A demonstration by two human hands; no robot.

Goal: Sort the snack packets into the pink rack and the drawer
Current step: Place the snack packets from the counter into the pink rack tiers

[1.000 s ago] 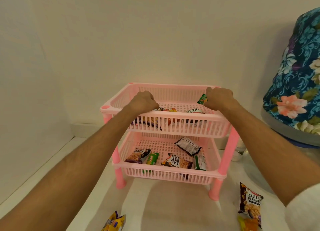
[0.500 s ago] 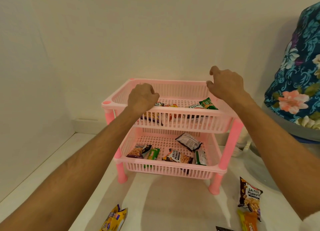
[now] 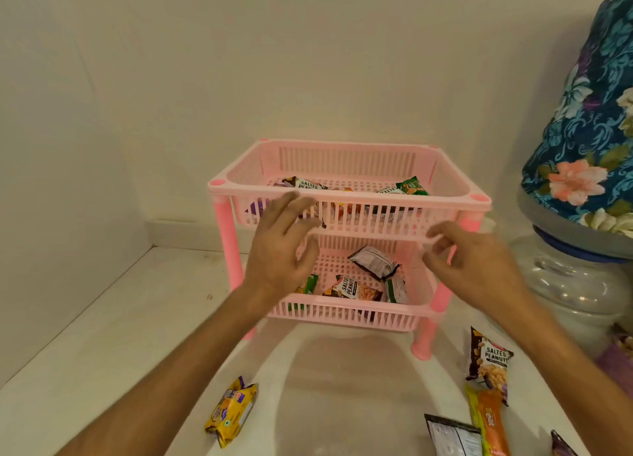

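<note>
The pink two-tier rack (image 3: 349, 195) stands against the back wall on a white counter. Its top basket holds several packets, among them a green packet (image 3: 411, 185) at the right. The lower basket also holds several, including a salted peanuts packet (image 3: 352, 289). My left hand (image 3: 281, 250) hovers in front of the rack's left half, fingers spread, holding nothing. My right hand (image 3: 469, 260) hangs in front of the right half, fingers loosely curled and empty. On the counter lie a yellow packet (image 3: 231, 412), a salted peanuts packet (image 3: 489, 361), an orange packet (image 3: 489, 421) and a black-and-white packet (image 3: 452, 435).
A water jar (image 3: 568, 284) with a blue floral cloth cover (image 3: 589, 130) stands at the right, close to the rack. Walls close off the back and the left side. A purple item (image 3: 616, 363) shows at the right edge. No drawer is in view.
Both hands have come away from the top basket and dropped toward me. The green packet left my right hand and now lies in the top basket. The view has tilted down.
</note>
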